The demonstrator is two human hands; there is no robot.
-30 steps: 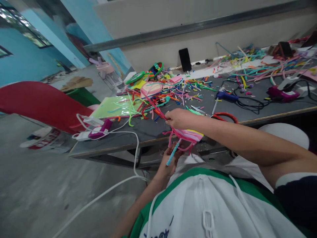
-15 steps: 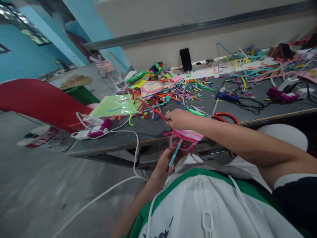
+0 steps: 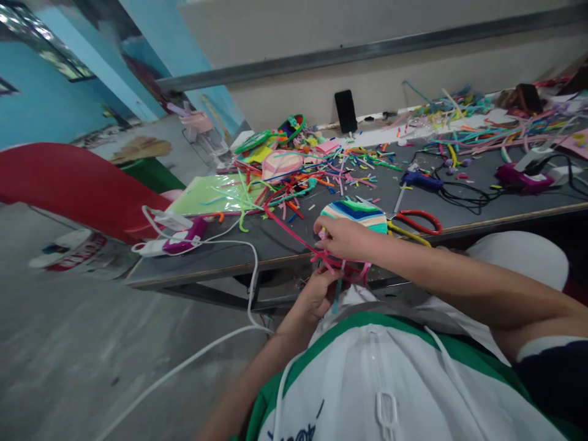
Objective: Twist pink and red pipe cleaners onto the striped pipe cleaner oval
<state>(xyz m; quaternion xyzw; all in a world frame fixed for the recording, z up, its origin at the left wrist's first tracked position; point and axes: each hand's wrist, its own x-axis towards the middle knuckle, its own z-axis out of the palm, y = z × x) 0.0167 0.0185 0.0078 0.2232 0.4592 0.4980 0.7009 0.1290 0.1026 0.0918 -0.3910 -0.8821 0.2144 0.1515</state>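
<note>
My left hand point(image 3: 321, 293) is low in front of my lap, its fingers closed on a pink pipe-cleaner piece point(image 3: 351, 269) with loose strands. A light blue stem point(image 3: 337, 296) hangs down from this piece. Just above it is my right hand point(image 3: 340, 236), fingertips pinched on a small pink piece point(image 3: 322, 234) too small to identify. A red pipe cleaner point(image 3: 291, 231) runs from the pile to just under the right fingers. Behind the right hand lies a striped blue, green and cream disc point(image 3: 356, 211), partly covered by the hand.
Scissors with red handles point(image 3: 425, 222), a blue glue gun point(image 3: 421, 179) and scattered pipe-cleaner bits point(image 3: 358, 160) lie on the grey table point(image 3: 280, 246). A phone point(image 3: 345, 111) leans on the wall. White cords point(image 3: 252, 263) hang over the left edge from a purple adapter point(image 3: 197, 233).
My right hand has moved down from higher on the red pipe cleaner, uncovering the striped disc. The pink piece has turned and dropped slightly, and its blue stem now hangs more upright.
</note>
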